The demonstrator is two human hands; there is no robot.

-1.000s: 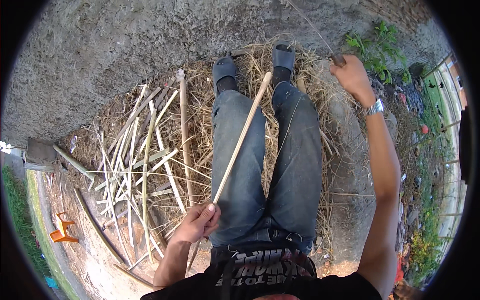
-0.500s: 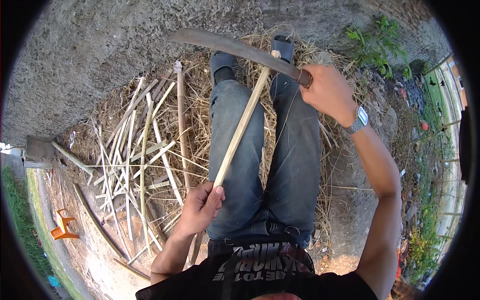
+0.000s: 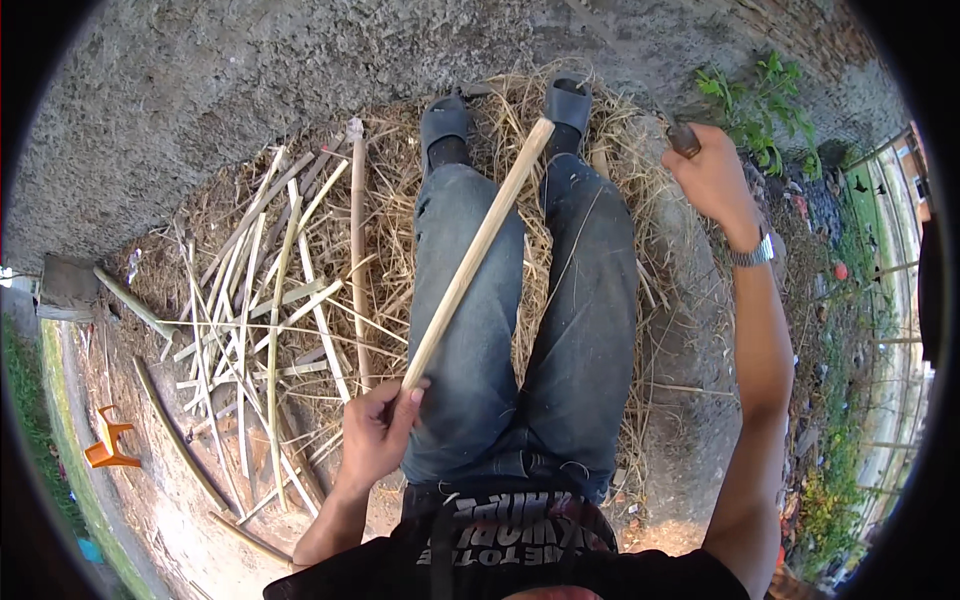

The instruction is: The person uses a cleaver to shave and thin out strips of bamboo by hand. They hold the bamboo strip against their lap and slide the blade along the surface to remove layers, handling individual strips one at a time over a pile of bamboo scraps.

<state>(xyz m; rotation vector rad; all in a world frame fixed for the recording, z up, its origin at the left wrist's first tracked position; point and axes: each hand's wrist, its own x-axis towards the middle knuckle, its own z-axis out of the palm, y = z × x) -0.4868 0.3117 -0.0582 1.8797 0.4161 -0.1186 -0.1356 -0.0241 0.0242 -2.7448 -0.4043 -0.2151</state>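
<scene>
Knife (image 3: 684,140) has swung rightward, seemingly over strawy ground (image 3: 645,185).

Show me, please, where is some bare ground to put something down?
Mostly bare ground lies between the straw beside the right leg and the right forearm; another patch, between the orange chair and curved pole. Crowded: bamboo strips left of the left leg.

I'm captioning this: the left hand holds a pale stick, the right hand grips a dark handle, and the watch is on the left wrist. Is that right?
Not quite: the head view shows the watch on the right wrist. The rest stands: the left hand holds a pale stick, the right hand grips a dark handle.
</scene>
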